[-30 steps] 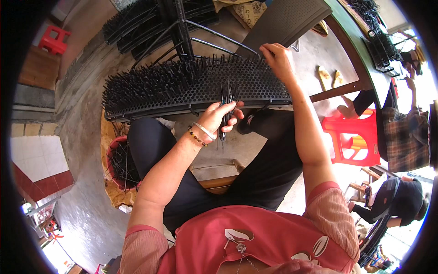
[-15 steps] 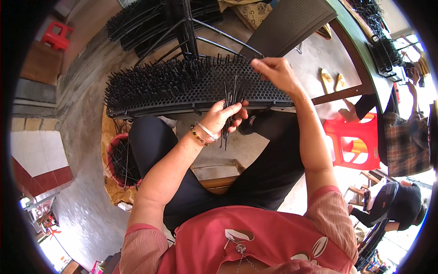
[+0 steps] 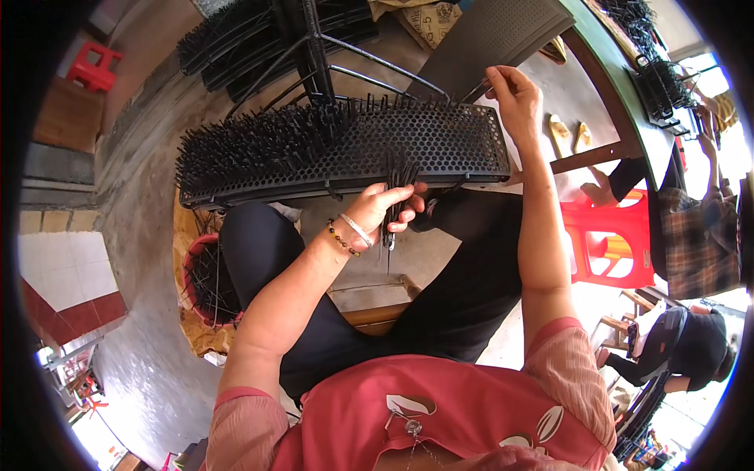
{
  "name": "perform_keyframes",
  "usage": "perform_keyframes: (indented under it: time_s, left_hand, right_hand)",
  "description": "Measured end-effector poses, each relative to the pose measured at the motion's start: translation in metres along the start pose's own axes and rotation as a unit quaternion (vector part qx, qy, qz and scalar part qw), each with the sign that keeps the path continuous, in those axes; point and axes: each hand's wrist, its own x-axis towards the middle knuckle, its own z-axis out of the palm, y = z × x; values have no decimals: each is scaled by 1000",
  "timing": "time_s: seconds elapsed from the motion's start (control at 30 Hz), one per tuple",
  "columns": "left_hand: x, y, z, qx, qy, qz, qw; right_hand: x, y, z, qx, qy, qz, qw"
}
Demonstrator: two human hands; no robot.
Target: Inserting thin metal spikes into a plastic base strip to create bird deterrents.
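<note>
Sack (image 3: 430, 25), dark-lettered, beyond black perforated tray (image 3: 470, 141)

We see a grey floor (image 3: 161, 306), shining with light at lower left, white-and-red tiling (image 3: 67, 263) beside it, a red plastic stool (image 3: 93, 69) at upper left, and a green tabletop (image 3: 616, 71) at upper right.

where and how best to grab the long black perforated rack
Probably by the right end of the perforated rack, reaching in from the right: its holes there look mostly open, leaving it easier to clasp, while upright black sticks crowd the left part.
</note>
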Motion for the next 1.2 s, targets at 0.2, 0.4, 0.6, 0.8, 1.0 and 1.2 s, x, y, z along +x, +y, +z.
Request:
perform_keyframes:
  time_s: [0.2,0.4,0.6,0.8,1.0,1.2]
  left_hand:
    - [-1,2,6,27,54,-23,998]
    - [-4,4,6,16,12,-15,1000]
    - [-3,3,-1,12,12,-24,1000]
    - [-6,9,5,10,-12,-5,1000]
    - [-9,13,6,14,-12,16,1000]
    - [-11,15,7,25,-6,23,999]
  right_hand:
    - [3,7,6,-121,49,-13,991]
    - [1,10,8,-139,44,-1,989]
    - [-1,15,9,-154,48,-7,987]
    - [-7,23,17,-203,53,-71,975]
    - [-17,29,27,-216,73,-92,969]
    - [-20,27,26,-199,71,-127,969]
